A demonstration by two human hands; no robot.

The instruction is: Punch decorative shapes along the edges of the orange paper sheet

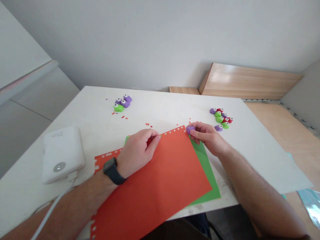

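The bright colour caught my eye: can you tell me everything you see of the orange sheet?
The orange sheet looks like rectangular paper or card, with small shapes, some stars, cut along its far and left edges. It lies askew on the table, partly over a green sheet. The left hand pinches its far edge; a purple object in the right hand is at its far-right corner.

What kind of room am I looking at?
Probably a bedroom: a white table stands beside what looks like a wooden bed base with a wooden headboard.
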